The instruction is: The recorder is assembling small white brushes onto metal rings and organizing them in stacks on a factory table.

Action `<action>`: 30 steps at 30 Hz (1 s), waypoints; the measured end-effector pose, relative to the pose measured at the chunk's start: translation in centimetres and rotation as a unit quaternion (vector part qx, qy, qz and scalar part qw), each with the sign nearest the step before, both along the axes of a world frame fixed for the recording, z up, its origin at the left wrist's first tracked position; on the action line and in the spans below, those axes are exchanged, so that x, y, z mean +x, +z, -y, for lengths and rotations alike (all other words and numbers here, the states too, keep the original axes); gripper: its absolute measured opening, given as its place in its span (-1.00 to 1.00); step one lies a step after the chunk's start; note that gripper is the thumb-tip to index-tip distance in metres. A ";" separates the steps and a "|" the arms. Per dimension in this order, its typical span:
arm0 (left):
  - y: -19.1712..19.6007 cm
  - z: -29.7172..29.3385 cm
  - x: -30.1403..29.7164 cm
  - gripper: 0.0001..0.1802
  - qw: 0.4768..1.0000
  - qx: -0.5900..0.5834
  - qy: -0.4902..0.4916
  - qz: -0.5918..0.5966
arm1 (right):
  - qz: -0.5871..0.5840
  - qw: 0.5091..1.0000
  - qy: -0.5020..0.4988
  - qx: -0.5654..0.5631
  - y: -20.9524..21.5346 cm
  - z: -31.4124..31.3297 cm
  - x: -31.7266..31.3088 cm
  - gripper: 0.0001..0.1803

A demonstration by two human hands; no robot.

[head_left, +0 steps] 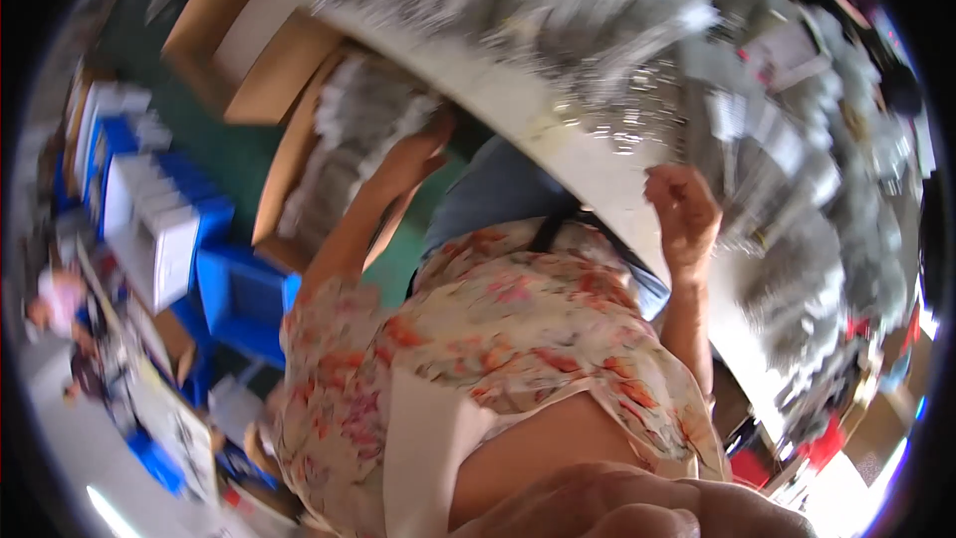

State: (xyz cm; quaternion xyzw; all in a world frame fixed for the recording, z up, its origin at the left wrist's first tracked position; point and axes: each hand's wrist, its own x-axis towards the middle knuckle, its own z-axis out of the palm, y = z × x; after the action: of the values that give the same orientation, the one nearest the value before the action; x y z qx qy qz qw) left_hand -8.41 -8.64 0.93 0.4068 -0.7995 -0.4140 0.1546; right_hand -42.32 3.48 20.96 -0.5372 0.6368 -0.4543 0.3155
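My left hand (426,144) is stretched out to the left, beside an open cardboard box (282,154) filled with clear plastic bags (354,125). Blur and shadow hide its fingers, so I cannot make out a grip. Over the edge of the pale table (533,105), my right hand (687,214) is raised with its fingers curled in. Whatever it might hold is hidden. Close to it on the tabletop lie small shiny pieces (627,125), too smeared to name. Heaps of clear plastic packs (558,10) cover the far part of the table.
More plastic packs (807,189) are piled along the table's right side. Another open carton (244,35) stands at the upper left on the green floor (224,144). Blue bins (244,299) are stacked further left. Other people (65,304) are at far left.
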 end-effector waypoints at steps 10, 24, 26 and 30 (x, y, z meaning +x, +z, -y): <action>19.2 3.3 2.1 -0.77 0.878 -0.058 0.441 -0.178 | -0.503 0.856 0.016 0.121 7.5 9.5 -21.0 -0.55; 27.0 21.2 -35.7 -0.73 0.980 -0.102 -0.151 -0.075 | -0.482 0.847 -0.217 -0.062 7.3 11.8 -32.6 -0.79; 24.1 23.5 -40.2 -0.70 0.974 -0.151 -0.163 -0.037 | -0.431 0.873 -0.224 -0.048 5.4 12.4 -34.2 -0.79; 21.3 24.3 -43.9 -0.71 0.949 -0.232 -0.113 0.179 | -0.201 0.951 -0.230 0.043 1.9 14.5 -36.8 -0.69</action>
State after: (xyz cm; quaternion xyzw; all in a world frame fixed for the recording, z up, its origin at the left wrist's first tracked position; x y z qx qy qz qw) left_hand -52.35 -32.99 22.25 0.3346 -0.9286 -0.1520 0.0513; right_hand -79.16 -10.97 22.90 -0.4426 0.8123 -0.3687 0.0909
